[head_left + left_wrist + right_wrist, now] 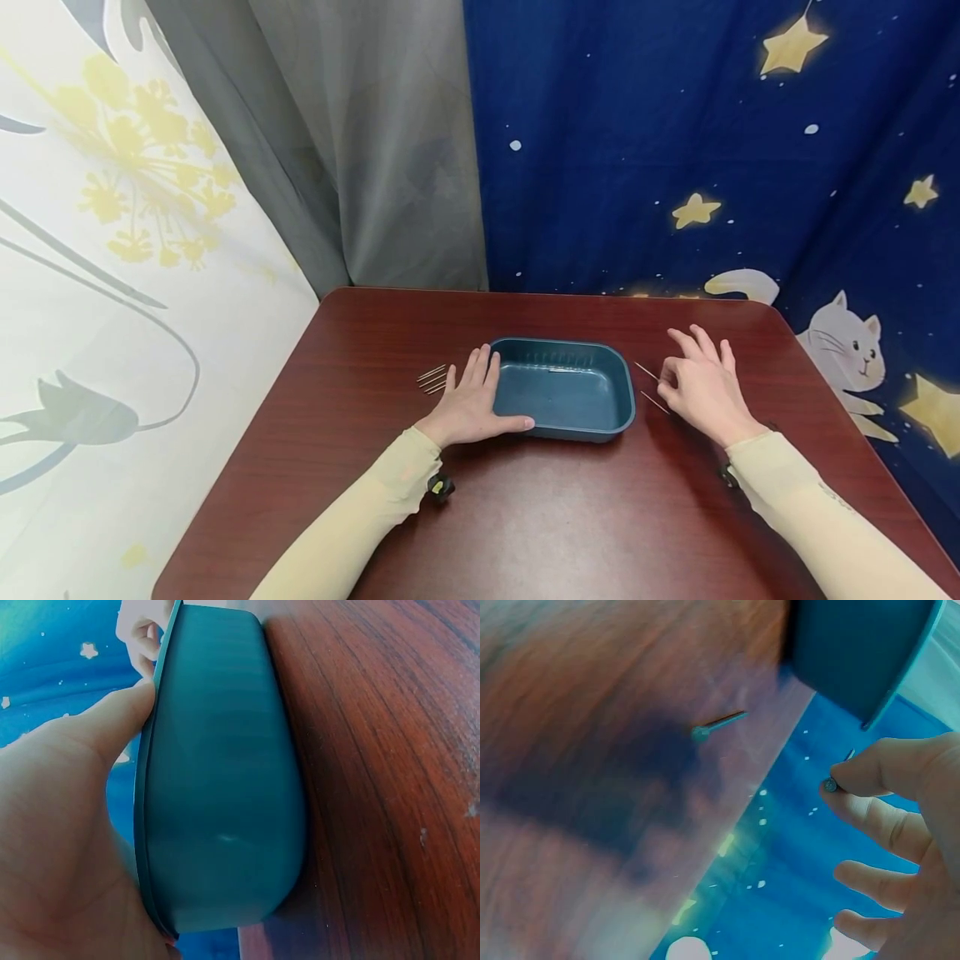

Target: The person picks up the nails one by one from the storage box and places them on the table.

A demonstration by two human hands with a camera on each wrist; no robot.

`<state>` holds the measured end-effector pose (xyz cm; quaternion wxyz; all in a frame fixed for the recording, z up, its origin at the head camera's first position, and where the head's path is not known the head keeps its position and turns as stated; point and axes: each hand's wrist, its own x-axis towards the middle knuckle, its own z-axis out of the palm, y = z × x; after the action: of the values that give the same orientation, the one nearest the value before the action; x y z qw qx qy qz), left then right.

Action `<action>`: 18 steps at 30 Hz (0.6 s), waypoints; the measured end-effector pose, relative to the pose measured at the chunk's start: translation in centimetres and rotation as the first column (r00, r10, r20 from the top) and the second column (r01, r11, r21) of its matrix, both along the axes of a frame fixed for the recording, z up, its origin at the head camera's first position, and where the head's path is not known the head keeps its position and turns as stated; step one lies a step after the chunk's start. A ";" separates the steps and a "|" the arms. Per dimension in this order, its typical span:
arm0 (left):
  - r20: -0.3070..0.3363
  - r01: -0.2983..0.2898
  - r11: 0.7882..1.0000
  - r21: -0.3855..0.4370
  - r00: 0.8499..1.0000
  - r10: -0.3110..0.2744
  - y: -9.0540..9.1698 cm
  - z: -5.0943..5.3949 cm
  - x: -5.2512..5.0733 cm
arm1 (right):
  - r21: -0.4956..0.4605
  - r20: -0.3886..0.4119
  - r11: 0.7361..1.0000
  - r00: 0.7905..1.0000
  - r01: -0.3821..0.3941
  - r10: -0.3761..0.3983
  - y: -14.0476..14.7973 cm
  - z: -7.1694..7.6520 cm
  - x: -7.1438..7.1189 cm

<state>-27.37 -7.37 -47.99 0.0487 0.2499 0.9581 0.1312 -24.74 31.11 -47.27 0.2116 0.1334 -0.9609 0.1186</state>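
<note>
My left hand rests at the left end of a dark teal plastic tray, fingers straight and spread. Its thumb lies along the front rim, and in the left wrist view the thumb tip touches that rim. To the right of the tray, my right hand pinches a thin metal nail between thumb and index finger, other fingers spread. The held nail is off the table in the right wrist view. Another nail lies on the table just below that hand.
Several nails lie side by side left of the tray, beside the left fingers. The dark red wooden table ends at a grey curtain and a blue star-patterned curtain behind.
</note>
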 end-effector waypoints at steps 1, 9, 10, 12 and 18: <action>0.005 0.000 1.000 0.002 1.000 0.000 0.0 0.0 0.0 | -0.001 0.003 1.000 1.000 0.001 -0.001 0.2 -0.1 0.0; 0.025 -0.007 1.000 0.020 1.000 0.007 0.1 -0.1 -0.2 | 0.009 0.036 1.000 0.999 0.028 -0.028 1.1 -1.2 0.3; 0.028 -0.009 1.000 0.021 1.000 0.008 0.1 -0.1 -0.2 | 0.013 0.041 0.999 0.999 0.031 -0.031 1.2 -1.4 0.3; 0.037 -0.010 1.000 0.028 0.999 0.009 0.0 -0.1 -0.2 | 0.018 0.052 0.999 0.998 0.037 -0.038 1.4 -1.7 0.3; 0.053 0.007 0.998 0.070 0.999 -0.011 -0.3 -0.2 -0.2 | 0.023 0.069 0.999 0.996 0.046 -0.048 1.8 -2.4 0.5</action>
<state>-27.61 -7.67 -48.18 0.0660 0.2522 0.9502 0.1710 -24.21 32.95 -49.71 0.1794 0.1088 -0.9718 0.1081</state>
